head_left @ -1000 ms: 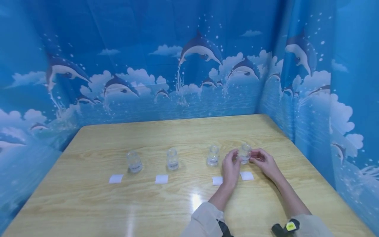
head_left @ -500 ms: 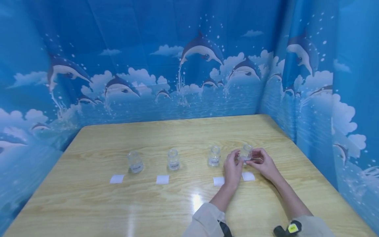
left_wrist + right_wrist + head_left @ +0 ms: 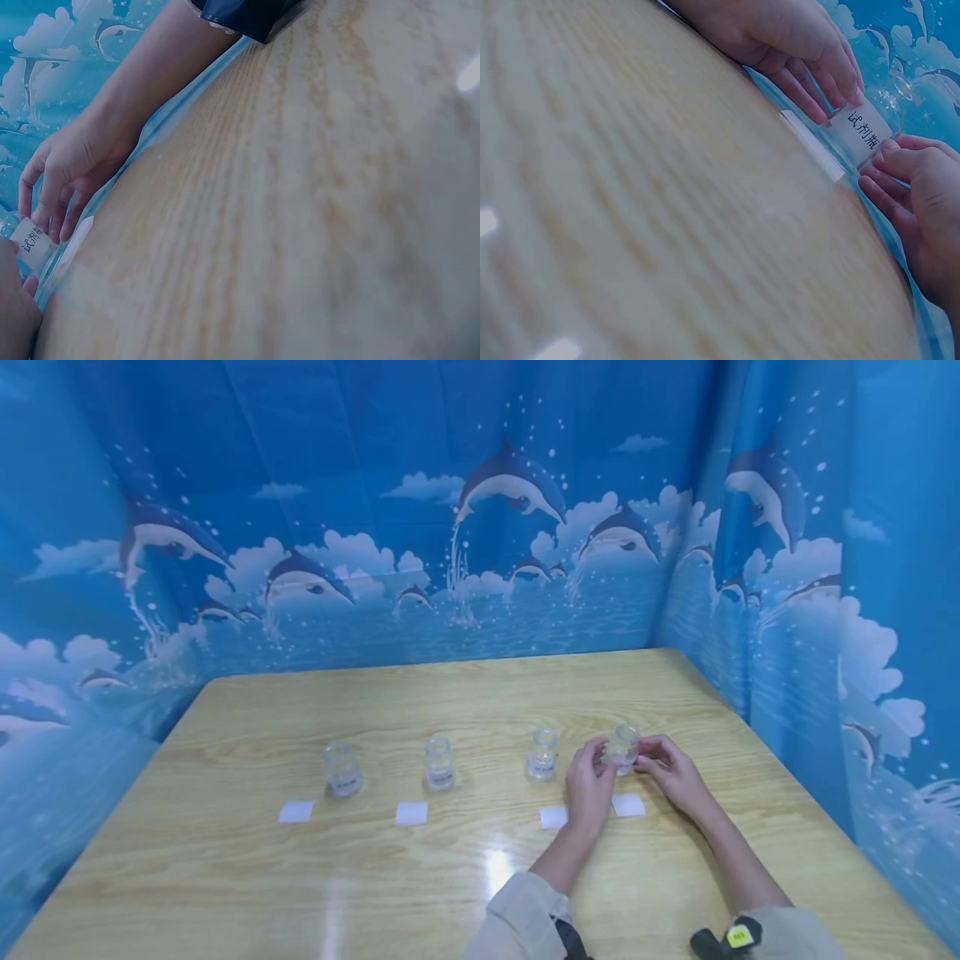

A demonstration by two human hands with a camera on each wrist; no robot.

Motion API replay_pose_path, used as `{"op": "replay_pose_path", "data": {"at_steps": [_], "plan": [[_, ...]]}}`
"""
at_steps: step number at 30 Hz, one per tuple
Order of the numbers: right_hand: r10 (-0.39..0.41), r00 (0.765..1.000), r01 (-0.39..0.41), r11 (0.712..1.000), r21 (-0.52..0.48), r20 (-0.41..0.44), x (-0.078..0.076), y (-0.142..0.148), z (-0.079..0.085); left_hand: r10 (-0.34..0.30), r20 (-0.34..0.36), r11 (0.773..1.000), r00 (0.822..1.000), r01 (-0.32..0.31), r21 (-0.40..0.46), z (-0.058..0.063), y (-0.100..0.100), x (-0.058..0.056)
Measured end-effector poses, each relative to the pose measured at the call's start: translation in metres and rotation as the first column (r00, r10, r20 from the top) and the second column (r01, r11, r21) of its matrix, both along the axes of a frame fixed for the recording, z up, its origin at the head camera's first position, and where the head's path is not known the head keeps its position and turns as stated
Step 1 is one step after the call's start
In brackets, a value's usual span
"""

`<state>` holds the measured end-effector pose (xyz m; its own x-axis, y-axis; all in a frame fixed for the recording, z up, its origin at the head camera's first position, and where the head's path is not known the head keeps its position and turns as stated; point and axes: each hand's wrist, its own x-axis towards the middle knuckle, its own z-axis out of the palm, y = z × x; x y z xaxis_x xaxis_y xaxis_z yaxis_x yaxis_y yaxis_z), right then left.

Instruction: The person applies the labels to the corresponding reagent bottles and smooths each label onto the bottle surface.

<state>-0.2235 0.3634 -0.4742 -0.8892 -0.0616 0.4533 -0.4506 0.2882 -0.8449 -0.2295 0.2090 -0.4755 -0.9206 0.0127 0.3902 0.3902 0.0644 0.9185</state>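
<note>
A small clear glass reagent bottle (image 3: 622, 748) stands upright at the right end of a row, between my two hands. Its white label with black characters faces me, as the right wrist view shows. My left hand (image 3: 591, 789) holds the bottle from its left side, thumb at the label's edge. From the other side my right hand (image 3: 675, 777) pinches it with thumb and fingers. In the left wrist view the bottle's label (image 3: 32, 244) appears between both hands. A white card (image 3: 628, 805) lies just in front of the bottle.
Similar glass bottles stand to the left: one (image 3: 542, 755) near my left hand, another (image 3: 439, 763) mid-table, a third (image 3: 342, 770) farther left. White cards (image 3: 411, 813) lie before them, one partly behind my left wrist. A blue dolphin curtain (image 3: 375, 527) surrounds the wooden table (image 3: 225, 877).
Half a second ago my right thumb lay across the bottle's lower front; now it is back at the right side. Both hands stay around the bottle, and the other bottles stand as before.
</note>
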Motion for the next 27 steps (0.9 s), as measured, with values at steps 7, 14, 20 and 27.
{"op": "replay_pose_path", "data": {"at_steps": [7,14,20,27], "plan": [[-0.073,0.997,0.072,0.994,0.082,0.008,0.0004,-0.0026,0.0005,0.003,0.010,1.000,1.000,-0.002,-0.018,-0.0010,-0.0004,-0.0006],[-0.094,0.995,0.091,0.992,0.089,0.027,-0.0001,-0.0040,-0.0010,0.003,0.033,1.000,0.999,-0.003,-0.021,-0.0011,-0.0014,-0.0016],[-0.062,0.998,0.061,0.998,0.025,0.034,0.0000,-0.0050,0.0001,0.080,-0.006,0.992,0.997,-0.080,-0.094,-0.0005,-0.0022,-0.0011],[-0.051,0.999,0.051,0.999,-0.005,0.000,-0.0032,-0.0074,0.0039,0.106,-0.105,0.992,0.989,-0.112,-0.051,0.0028,-0.0051,-0.0038]]}}
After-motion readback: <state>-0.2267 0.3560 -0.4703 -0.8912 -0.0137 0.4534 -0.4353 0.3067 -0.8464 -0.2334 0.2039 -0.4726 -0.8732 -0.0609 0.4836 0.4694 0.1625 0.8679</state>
